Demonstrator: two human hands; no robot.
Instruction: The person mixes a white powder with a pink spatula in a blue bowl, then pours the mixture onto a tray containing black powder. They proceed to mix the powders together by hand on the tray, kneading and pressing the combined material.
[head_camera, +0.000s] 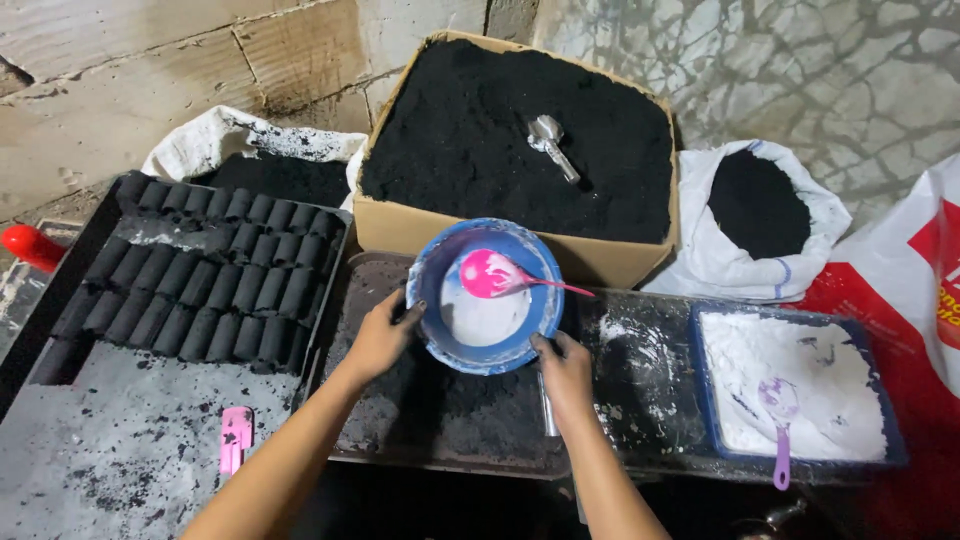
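Both my forearms reach up from the bottom edge: my left hand (380, 335) grasps the left rim of a blue bowl (487, 345) at centre, my right hand (562, 372) grips its lower right rim. Upper centre, a cardboard box (610, 262) of black powder. Left, a tray (75, 265) of black cylinders. Right, a tub (705, 385) of white powder. A pink spoon (495, 275) rests in the bowl.

The bowl (487, 300) is boxed in: a cardboard box (520, 235) is right behind it, black rolls (210, 270) left, a powder tray (795, 385) right. Only the dark tray (440, 420) in front has room.
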